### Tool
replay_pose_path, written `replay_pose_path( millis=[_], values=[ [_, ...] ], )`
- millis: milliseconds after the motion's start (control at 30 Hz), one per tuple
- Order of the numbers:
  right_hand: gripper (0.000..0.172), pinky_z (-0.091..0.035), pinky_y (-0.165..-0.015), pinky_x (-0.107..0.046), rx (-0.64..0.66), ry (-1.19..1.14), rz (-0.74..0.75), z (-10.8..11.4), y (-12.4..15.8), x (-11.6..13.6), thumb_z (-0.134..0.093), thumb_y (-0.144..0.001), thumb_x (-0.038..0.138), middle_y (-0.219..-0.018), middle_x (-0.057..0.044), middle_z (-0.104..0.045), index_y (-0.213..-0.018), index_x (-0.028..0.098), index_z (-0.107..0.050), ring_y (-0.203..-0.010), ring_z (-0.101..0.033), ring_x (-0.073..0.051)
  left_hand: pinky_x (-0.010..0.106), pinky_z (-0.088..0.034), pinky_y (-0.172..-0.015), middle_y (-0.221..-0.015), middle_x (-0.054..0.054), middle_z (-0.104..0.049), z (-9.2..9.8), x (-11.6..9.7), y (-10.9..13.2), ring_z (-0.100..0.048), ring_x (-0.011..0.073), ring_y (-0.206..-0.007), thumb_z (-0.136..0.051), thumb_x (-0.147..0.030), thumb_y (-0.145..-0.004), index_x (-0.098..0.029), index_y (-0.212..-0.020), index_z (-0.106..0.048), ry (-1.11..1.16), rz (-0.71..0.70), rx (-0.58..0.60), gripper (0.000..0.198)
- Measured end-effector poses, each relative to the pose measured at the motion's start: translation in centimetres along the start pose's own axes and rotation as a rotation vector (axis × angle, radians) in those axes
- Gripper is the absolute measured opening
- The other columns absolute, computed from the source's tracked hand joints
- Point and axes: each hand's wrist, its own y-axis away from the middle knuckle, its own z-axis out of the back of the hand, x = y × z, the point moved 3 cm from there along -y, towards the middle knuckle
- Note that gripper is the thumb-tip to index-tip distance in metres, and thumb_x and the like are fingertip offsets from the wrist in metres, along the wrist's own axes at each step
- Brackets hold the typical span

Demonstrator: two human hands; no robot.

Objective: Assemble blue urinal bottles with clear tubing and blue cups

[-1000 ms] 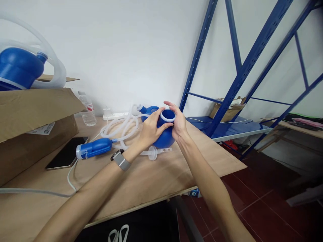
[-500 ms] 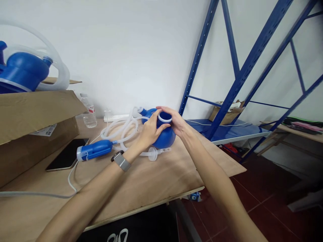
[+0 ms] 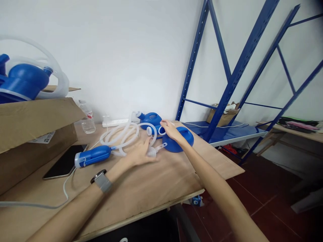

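A blue jug (image 3: 180,139) lies on the wooden table with its white-rimmed mouth turned left, and my right hand (image 3: 169,129) closes on that mouth. My left hand (image 3: 141,153), fingers curved around a translucent disc-shaped cap (image 3: 151,152) with a perforated stem, is just left of the jug. Behind it another blue jug (image 3: 151,120) is joined to coiled clear tubing (image 3: 121,134). At the tubing's other end lies a blue handheld bottle (image 3: 97,155) with a clear cap. Whether the left fingers press on the cap is hard to see.
An open cardboard box (image 3: 37,117) holding another blue jug stands at the left. Beside it are a dark tablet (image 3: 65,161), a water bottle (image 3: 87,117) and a power strip (image 3: 117,122). A blue metal rack (image 3: 227,132) rises at the right.
Both hands were around the upright jug's mouth. The jug now lies tilted on its side, further right; my left hand has moved down-left to the clear cap. The view has shifted slightly.
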Motion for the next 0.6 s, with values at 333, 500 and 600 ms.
replay_pose_path(
  millis=[333, 500, 600],
  values=[
    [0.067, -0.037, -0.119, -0.054, 0.292, 0.033, 0.158, 5.1, 1.2, 1.3, -0.061, -0.09, 0.069, -0.134, -0.007, -0.071, -0.147, 0.032, -0.057, -0.129, -0.062, -0.033, 0.044, -0.057, -0.078, -0.117, 0.019, -0.073, 1.2, -0.7, 0.5, -0.075, 0.0348, -0.092, -0.062, -0.057, -0.093, -0.015, -0.134, -0.048, -0.133, 0.053, -0.19, 0.061],
    [0.065, -0.041, -0.117, -0.054, 0.337, 0.287, 0.22, 9.7, 1.6, -2.5, -0.08, -0.077, 0.06, -0.141, -0.01, -0.067, -0.132, 0.028, -0.07, -0.131, -0.06, -0.037, 0.036, -0.059, -0.075, -0.115, 0.012, -0.074, 3.5, -0.6, -0.6, -0.073, 0.0239, -0.085, -0.068, -0.06, -0.09, -0.019, -0.117, -0.062, 0.047, -0.05, -0.391, 0.05],
    [0.06, -0.038, -0.119, -0.055, 0.293, 0.345, 0.293, 9.5, 2.5, -4.7, -0.073, -0.084, 0.058, -0.146, -0.009, -0.062, -0.135, 0.028, -0.067, -0.137, -0.055, -0.036, 0.036, -0.06, -0.077, -0.113, 0.011, -0.075, 4.3, -1.3, -1.3, -0.072, 0.0247, -0.093, -0.069, -0.057, -0.09, -0.019, -0.121, -0.065, 0.049, -0.118, -0.473, 0.049]
  ],
)
